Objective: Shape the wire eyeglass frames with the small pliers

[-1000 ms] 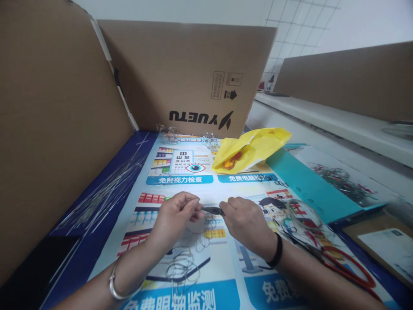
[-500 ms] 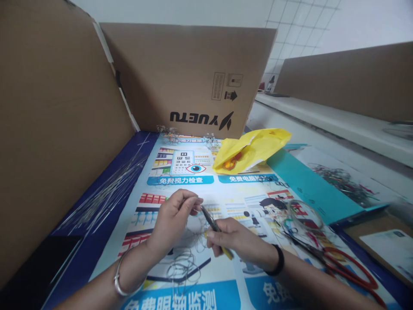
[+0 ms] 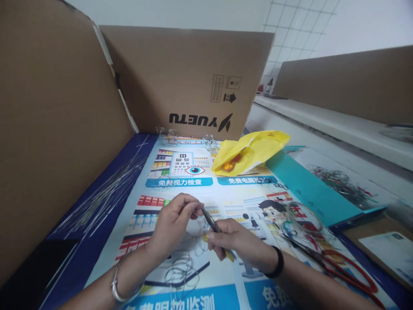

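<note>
My right hand (image 3: 230, 241) grips a pair of pliers (image 3: 210, 220) with dark jaws and yellow on the handles. The jaws point up and left, to the fingertips of my left hand (image 3: 177, 219). Those fingers are pinched together at the tip of the pliers; what they hold is too small to make out. Below and between the hands, loops of thin wire (image 3: 182, 269) lie on the printed sheet (image 3: 222, 262). Right of my right hand rest red-handled scissors (image 3: 350, 271), near a coil of clear line (image 3: 305, 217).
A yellow bag (image 3: 254, 150) lies beyond my hands. Straight wires (image 3: 103, 189) are spread at the left. A turquoise box (image 3: 309, 189) at the right has a tangle of wire pieces (image 3: 342, 185) beside it. Cardboard panels (image 3: 190, 77) stand at the back and left.
Both hands keep nearly the same pose, the pliers' tip still at the left fingertips. The whole view has shifted slightly.
</note>
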Demonstrator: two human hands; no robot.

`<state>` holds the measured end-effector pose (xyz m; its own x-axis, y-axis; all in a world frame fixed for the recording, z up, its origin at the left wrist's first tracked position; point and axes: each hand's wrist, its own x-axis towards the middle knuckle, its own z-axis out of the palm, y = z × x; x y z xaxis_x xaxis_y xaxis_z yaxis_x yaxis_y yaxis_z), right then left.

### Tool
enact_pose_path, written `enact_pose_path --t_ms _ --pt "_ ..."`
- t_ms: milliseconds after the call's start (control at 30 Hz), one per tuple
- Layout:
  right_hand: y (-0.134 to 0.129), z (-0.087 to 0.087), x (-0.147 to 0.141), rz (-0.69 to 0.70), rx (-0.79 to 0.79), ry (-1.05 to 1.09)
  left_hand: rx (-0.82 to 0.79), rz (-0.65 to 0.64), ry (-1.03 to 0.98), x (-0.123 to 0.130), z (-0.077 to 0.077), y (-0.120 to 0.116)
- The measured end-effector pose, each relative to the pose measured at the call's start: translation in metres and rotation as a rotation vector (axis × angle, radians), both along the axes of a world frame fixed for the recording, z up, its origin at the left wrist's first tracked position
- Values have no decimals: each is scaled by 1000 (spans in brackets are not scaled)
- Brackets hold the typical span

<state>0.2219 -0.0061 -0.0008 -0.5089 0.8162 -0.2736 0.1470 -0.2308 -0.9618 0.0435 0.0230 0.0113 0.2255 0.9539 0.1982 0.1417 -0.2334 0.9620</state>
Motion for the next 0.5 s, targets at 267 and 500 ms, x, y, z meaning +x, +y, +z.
enact_pose_path --t_ms 267,500 --pt "0 -3 0 7 27 45 41 -12 16 -1 -3 1" --pt "-1 0 -1 23 24 41 98 9 88 -3 -5 -1"
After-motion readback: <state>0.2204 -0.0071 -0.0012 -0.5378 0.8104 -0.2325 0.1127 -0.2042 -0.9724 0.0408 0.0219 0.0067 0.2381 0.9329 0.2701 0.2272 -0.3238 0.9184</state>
